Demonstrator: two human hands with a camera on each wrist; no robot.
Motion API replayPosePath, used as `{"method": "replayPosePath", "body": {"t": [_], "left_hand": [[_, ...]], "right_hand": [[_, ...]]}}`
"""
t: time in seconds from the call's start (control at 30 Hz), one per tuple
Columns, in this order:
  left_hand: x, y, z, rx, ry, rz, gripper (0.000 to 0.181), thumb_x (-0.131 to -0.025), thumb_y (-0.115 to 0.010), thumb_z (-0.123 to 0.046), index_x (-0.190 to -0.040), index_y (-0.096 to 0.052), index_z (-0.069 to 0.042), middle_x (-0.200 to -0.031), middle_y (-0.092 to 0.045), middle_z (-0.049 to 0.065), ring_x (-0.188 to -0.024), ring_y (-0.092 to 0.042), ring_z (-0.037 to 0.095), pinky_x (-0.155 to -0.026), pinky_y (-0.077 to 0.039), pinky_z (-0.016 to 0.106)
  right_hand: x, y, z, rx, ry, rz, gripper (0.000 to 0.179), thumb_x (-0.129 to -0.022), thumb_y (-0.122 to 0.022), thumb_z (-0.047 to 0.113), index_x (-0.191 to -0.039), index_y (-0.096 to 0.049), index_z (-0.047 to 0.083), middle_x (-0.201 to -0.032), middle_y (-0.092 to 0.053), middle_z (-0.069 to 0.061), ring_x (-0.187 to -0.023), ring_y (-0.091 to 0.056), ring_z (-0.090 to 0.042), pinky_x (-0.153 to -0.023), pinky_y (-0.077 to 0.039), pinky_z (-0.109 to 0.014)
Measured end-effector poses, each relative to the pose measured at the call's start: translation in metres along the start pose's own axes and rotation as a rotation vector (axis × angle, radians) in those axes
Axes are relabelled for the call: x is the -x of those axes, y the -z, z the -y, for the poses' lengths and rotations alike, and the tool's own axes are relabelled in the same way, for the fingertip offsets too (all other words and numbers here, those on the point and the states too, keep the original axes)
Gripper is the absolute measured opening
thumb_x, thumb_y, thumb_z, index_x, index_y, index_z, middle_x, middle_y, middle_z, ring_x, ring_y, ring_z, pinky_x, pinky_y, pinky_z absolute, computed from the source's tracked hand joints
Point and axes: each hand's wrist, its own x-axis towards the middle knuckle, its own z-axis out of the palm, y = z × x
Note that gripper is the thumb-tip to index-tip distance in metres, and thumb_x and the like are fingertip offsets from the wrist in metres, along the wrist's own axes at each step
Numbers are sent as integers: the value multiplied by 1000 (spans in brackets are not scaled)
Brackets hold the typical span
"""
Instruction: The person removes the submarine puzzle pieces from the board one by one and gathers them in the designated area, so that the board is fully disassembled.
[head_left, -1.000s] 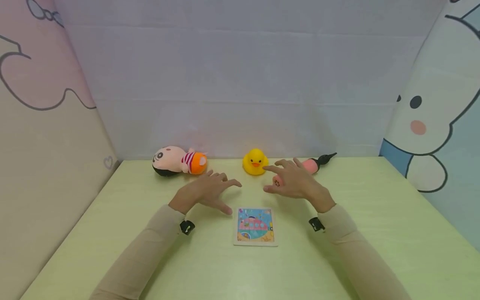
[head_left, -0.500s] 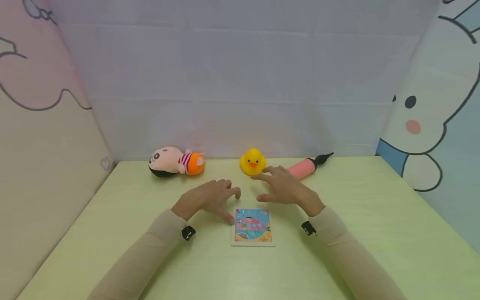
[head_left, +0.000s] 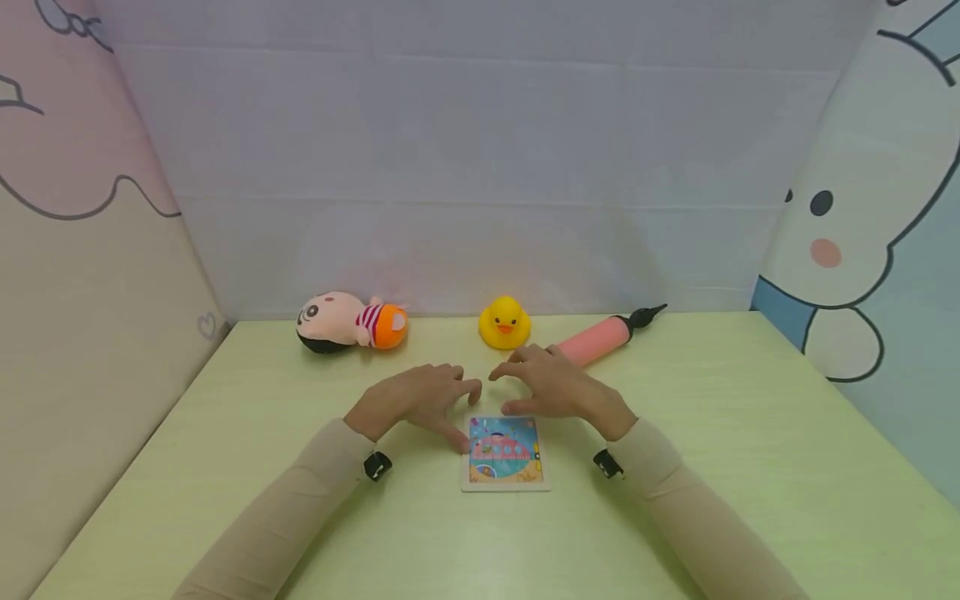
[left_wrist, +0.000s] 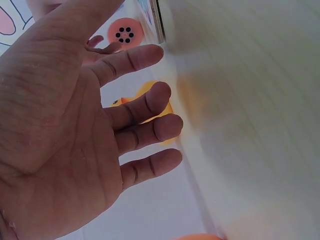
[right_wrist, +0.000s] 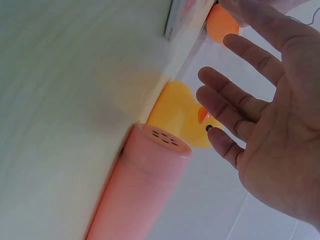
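A small, pale-framed picture board [head_left: 506, 452] with a pink submarine scene lies flat on the table. At its left edge is the thumb of my left hand [head_left: 422, 397], whose other fingers spread loosely above the far left corner. In the left wrist view that palm [left_wrist: 65, 120] holds nothing. My right hand [head_left: 555, 383] hovers by the board's far right corner, thumb close to its far edge. Its fingers are relaxed and hold nothing in the right wrist view. Just behind that hand lies a pink hand pump [head_left: 596, 342] with a black nozzle, its near end hidden.
A yellow rubber duck [head_left: 505, 323] sits at the back middle of the table. To its left a plush doll [head_left: 351, 322] in striped top and orange bottoms lies on its side. A pale backdrop [head_left: 480, 167] rises behind them, with printed panels at both sides.
My right hand has moved left and nearer, from over the pump to the board's far right corner. My left hand has come slightly nearer, its thumb now at the board's left edge.
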Motion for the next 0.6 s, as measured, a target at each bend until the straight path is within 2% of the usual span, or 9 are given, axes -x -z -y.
{"method": "replayPosePath", "body": {"t": [0.23, 0.43, 0.6], "left_hand": [[0, 0, -1, 24, 0, 29, 59, -76, -76, -67, -117, -55, -30, -100, -51, -2, -90, -50, 16, -77, -45, 33], [0, 0, -2, 26, -21, 33, 57, -78, -76, -63, -118, -54, -28, -97, -50, -4, -89, -50, 15, -77, -44, 32], [0, -1, -2, 92, -13, 58, 55, -80, -76, -59, -117, -52, -27, -95, -51, -2, -87, -52, 16, -77, -46, 33]], "right_hand": [[-4, -7, 5, -36, 80, 35, 30, -90, -76, 36, -116, -68, 23, -101, -60, -3, -95, -54, -18, -83, -38, -39], [-6, -10, 11, -134, 123, 89, 27, -90, -76, 29, -111, -67, 16, -96, -60, 1, -88, -54, -16, -81, -42, -36], [-6, -11, 15, -221, 138, 143, 25, -90, -76, 23, -111, -66, 13, -93, -59, 1, -85, -54, -15, -79, -46, -30]]}}
